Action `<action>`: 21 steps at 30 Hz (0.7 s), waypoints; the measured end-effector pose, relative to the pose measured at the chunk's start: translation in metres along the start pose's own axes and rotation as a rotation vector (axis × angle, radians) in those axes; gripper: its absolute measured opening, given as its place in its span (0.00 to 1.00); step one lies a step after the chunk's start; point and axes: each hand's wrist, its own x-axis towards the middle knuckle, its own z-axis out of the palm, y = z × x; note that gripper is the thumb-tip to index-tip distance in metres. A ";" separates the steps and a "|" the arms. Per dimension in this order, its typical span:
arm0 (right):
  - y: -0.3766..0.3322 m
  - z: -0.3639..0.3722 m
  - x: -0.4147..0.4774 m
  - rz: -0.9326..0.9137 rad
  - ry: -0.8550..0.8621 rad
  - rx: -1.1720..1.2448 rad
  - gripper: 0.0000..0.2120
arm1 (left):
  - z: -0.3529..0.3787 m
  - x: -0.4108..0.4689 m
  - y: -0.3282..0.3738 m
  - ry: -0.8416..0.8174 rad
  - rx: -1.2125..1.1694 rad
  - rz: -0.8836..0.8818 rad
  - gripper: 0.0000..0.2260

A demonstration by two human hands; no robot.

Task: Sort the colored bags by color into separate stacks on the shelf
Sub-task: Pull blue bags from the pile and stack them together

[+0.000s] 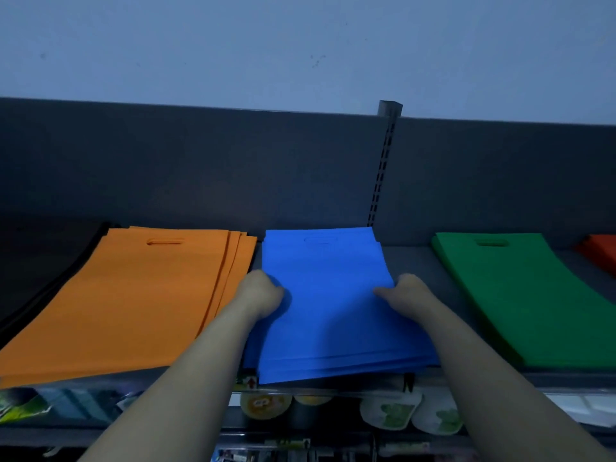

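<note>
A stack of blue bags (328,275) lies in the middle of the grey shelf (410,258). My left hand (261,295) grips its left edge and my right hand (408,291) grips its right edge, fingers curled onto the top bag. To the left lies a stack of orange bags (133,301), slightly fanned at its right side. A stack of black bags (40,271) sits at the far left. To the right lies a stack of green bags (520,295), and a red stack (600,251) shows at the right border.
A dark back panel with a slotted upright post (383,168) stands behind the stacks. Below the shelf's front edge hang packaged goods (393,411). Bare shelf strips separate the blue stack from the orange and green ones.
</note>
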 end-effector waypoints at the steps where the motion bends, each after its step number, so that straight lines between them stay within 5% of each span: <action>1: 0.000 -0.001 0.002 0.017 -0.005 0.016 0.11 | 0.001 0.002 0.002 -0.008 -0.047 -0.007 0.12; 9: 0.008 -0.002 0.012 0.124 -0.026 0.272 0.13 | 0.000 0.006 0.015 -0.062 -0.498 -0.107 0.06; 14: 0.002 -0.018 0.008 -0.077 0.206 0.531 0.06 | -0.009 0.004 0.032 0.073 -0.723 0.130 0.10; 21: -0.035 -0.068 -0.014 -0.419 0.456 0.607 0.08 | -0.045 -0.017 0.071 0.316 -0.674 0.447 0.12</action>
